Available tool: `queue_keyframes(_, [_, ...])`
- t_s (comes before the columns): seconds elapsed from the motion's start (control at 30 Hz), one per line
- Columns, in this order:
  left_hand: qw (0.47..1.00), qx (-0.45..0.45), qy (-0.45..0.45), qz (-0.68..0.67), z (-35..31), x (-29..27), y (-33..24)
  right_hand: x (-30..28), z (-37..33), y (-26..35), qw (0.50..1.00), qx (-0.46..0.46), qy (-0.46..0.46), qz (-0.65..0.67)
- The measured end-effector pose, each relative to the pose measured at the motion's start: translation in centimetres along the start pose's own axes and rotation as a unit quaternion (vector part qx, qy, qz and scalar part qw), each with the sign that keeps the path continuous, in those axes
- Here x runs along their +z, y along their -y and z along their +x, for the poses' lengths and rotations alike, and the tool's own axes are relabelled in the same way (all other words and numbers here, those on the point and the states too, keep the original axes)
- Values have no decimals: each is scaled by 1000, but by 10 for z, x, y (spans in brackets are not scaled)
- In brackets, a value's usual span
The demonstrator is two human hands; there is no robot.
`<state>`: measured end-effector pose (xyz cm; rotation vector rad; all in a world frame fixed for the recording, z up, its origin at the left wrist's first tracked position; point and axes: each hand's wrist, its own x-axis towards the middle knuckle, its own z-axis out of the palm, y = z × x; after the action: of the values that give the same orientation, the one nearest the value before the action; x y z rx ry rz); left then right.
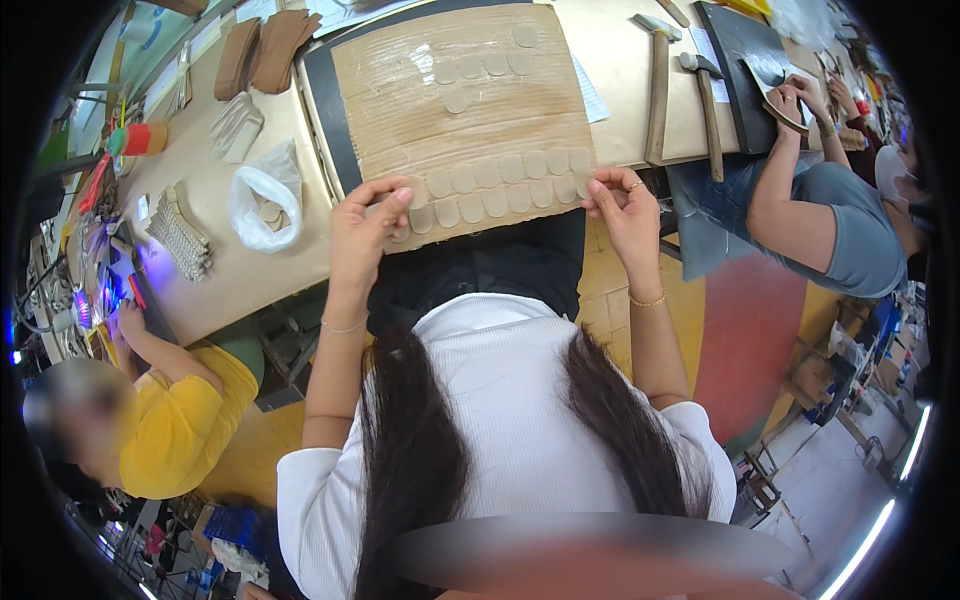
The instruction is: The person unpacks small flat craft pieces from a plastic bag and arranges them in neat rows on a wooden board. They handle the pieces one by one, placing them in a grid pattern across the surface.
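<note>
A cardboard sheet (480, 120) lies in front of me, its near edge reaching past the table edge over my lap. Two rows of small beige rounded-end pieces (487, 174) run along its near side, and several more sit farther up. My left hand (365, 225) is at the near left corner, thumb and fingers pinched on a beige piece (418, 188) at the row's left end. At the right end, my right hand (625, 210) has thumb and forefinger closed together by the cardboard's edge; whatever lies between them is hidden.
Under the cardboard is a black board (333, 110). An open white plastic bag (265, 205) with beige pieces and a stack of woven strips (180, 235) lie to the left. Hammers (658, 95) rest at the right. Co-workers sit on both sides, one in a yellow shirt (190, 420).
</note>
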<state>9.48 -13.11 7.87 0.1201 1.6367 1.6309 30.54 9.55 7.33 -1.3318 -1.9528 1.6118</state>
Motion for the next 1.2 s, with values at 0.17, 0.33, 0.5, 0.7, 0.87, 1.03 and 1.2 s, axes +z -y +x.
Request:
queue_keyframes(0.17, [997, 40, -42, 44, 10, -14, -2, -8, 4, -14, 998, 57, -18, -34])
queue_keyframes(0.33, [988, 59, -89, 108, 19, -30, -5, -4, 11, -24, 997, 10, -35, -62])
queue_keyframes(0.5, [979, 36, -123, 157, 23, -42, -14, -7, 10, -27, 1000, 15, -11, -12])
queue_keyframes(0.7, [972, 36, -106, 208, 35, -40, -16, -9, 11, -26, 999, -6, -1, -40])
queue_keyframes(0.87, [954, 28, -97, 283, 41, -34, -11, -2, 5, -20, 988, -36, -28, -146])
queue_keyframes(1.03, [915, 48, -125, 381, 39, -25, -10, 2, 3, -15, 985, -57, -43, -156])
queue_keyframes(1.2, [926, 65, -131, 347, 36, -16, -6, 4, 1, -12, 985, -53, -43, -161])
